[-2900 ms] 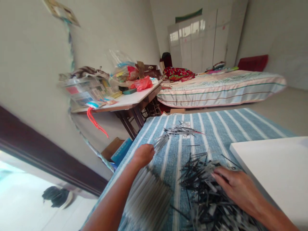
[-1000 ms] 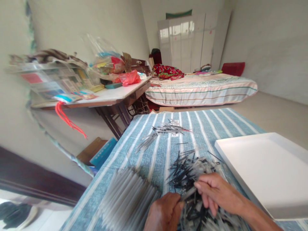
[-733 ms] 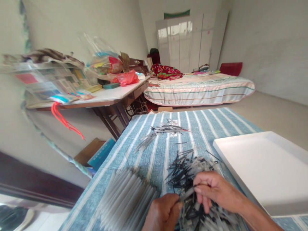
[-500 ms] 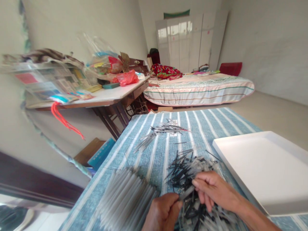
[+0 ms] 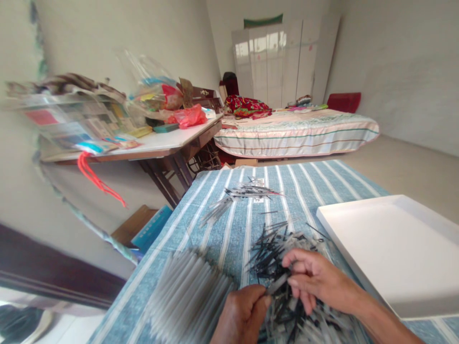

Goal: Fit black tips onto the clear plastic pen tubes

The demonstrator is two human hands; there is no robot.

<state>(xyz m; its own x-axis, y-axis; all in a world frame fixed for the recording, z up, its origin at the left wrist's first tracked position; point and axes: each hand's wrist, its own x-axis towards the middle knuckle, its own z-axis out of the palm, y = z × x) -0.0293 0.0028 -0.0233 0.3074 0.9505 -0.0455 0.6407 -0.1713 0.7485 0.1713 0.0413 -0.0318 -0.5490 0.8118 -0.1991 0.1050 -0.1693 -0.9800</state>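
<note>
My left hand [image 5: 245,313] is closed, thumb and forefinger pinching a short grey strip [image 5: 277,285] that slants up to the right. At the strip's far end is my right hand [image 5: 313,279], its thumb against that end, the forefinger lifted and the lower fingers curled. Whether the strip is one piece or several stuck together I cannot tell. Under both hands spreads a loose pile of black and grey thin strips [image 5: 263,255]. Left of my left hand lies a row of long grey tubes [image 5: 190,296], side by side.
A shallow white tray [image 5: 394,258] sits at the right on the blue striped cloth [image 5: 304,184]. Farther off lies a small heap of thin strips [image 5: 251,192] over a printed label. A cluttered desk [image 5: 158,145] stands at the left, a bed [image 5: 294,131] behind.
The right forefinger has lifted away from the thumb, and the right hand has shifted slightly. My left hand keeps its hold on the grey strip, nearly unmoved.
</note>
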